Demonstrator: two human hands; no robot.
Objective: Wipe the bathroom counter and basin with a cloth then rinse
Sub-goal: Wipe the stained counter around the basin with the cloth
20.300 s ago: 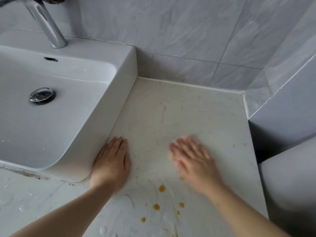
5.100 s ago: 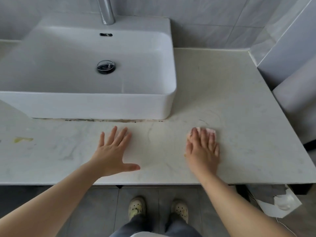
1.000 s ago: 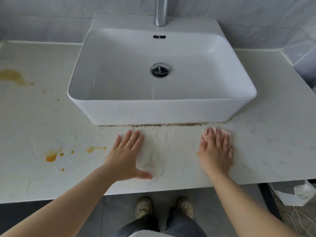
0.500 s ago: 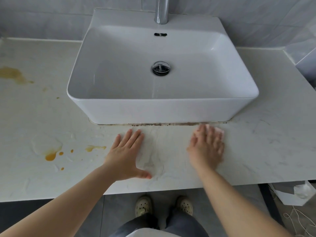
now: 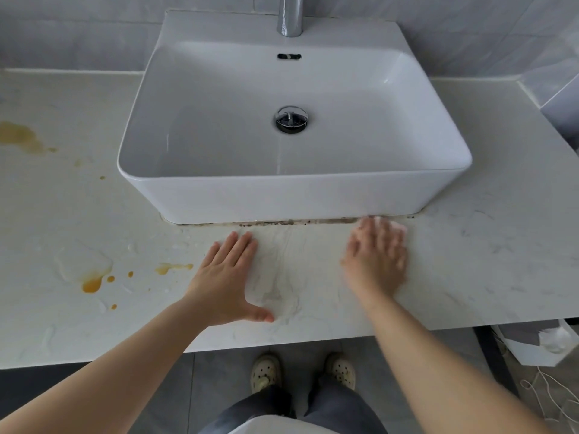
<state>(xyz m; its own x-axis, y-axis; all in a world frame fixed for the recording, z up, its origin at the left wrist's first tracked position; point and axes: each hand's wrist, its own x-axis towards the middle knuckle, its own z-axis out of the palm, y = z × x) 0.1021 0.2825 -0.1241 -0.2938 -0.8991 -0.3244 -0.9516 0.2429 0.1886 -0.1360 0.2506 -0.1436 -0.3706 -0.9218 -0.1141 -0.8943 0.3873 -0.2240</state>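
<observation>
1. Wiping goes on in front of the basin [image 5: 294, 195]: your right hand [image 5: 376, 261], blurred, presses the cloth [image 5: 398, 227] flat on the counter [image 5: 485, 261], fingers extended.
2. Your left hand [image 5: 225, 283] lies splayed, holding nothing.
3. Left to do: orange stains [image 5: 92, 285] on the left, basin, rinsing.

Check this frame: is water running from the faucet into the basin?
No, nothing flows from the faucet and the basin around the drain shows no stream.
</observation>
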